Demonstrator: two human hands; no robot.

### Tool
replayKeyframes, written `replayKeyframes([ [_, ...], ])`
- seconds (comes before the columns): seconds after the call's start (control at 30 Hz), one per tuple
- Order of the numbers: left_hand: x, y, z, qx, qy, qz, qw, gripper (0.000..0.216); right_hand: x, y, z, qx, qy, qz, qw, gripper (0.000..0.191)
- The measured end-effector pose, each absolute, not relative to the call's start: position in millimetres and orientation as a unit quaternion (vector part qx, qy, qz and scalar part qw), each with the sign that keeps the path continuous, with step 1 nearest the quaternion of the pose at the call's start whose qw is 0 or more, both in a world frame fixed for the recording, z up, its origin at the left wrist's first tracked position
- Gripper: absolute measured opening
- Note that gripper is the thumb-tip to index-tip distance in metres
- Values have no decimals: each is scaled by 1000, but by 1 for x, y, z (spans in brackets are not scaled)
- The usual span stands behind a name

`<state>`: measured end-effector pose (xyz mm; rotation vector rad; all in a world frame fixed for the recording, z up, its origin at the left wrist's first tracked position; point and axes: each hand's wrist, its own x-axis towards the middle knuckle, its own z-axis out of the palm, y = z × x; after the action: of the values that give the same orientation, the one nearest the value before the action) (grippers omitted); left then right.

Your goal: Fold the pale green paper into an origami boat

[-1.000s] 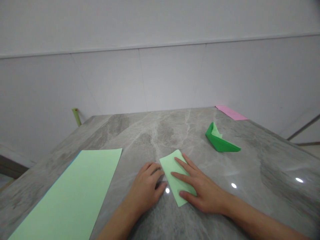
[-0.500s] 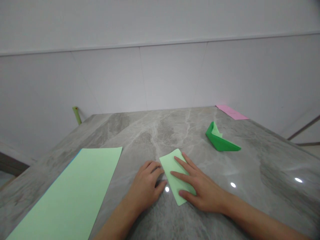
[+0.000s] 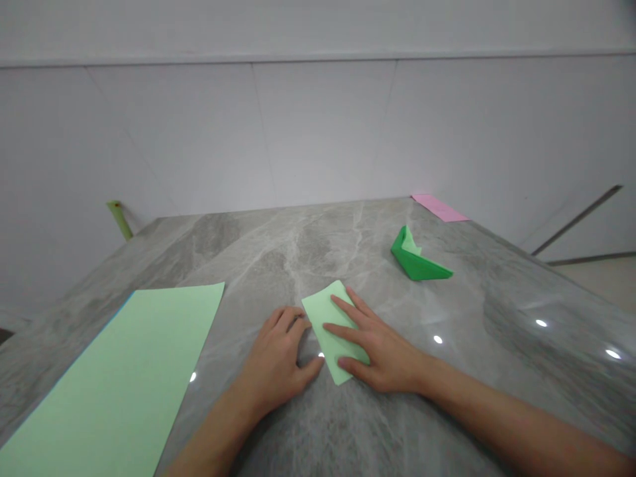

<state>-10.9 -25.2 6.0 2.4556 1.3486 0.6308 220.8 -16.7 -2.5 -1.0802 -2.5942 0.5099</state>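
A small light-green piece of paper (image 3: 322,318), which looks folded, lies slantwise on the grey marbled table in front of me. Spread across its right part is my right hand (image 3: 375,341), fingers apart and pressing it flat. My left hand (image 3: 281,354) rests on the table just left of the paper, fingers loosely curved and thumb apart from them. Its fingertips are close to the paper's left edge; I cannot tell whether they touch it. Nothing shows in its grasp.
On the left lies a large light-green sheet (image 3: 124,371) with a blue edge. A folded green paper boat (image 3: 417,258) sits to the back right. Beyond it, a pink paper (image 3: 440,207) lies by the wall. A green pipe (image 3: 120,220) stands past the table's far left corner.
The view has shifted, so everything appears a little further left and higher. My left thumb has straightened slightly towards the paper. The right hand keeps its place on the paper.
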Motion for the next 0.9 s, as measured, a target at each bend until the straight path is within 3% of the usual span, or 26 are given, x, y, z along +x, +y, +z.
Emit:
replayKeyframes([
  [0.53, 6, -47, 3, 800, 564, 112, 171, 69, 221, -17, -6, -383, -897, 165, 146, 58],
  [0.9, 4, -47, 5, 800, 562, 124, 171, 65, 221, -18, -5, -382, -898, 163, 142, 58],
])
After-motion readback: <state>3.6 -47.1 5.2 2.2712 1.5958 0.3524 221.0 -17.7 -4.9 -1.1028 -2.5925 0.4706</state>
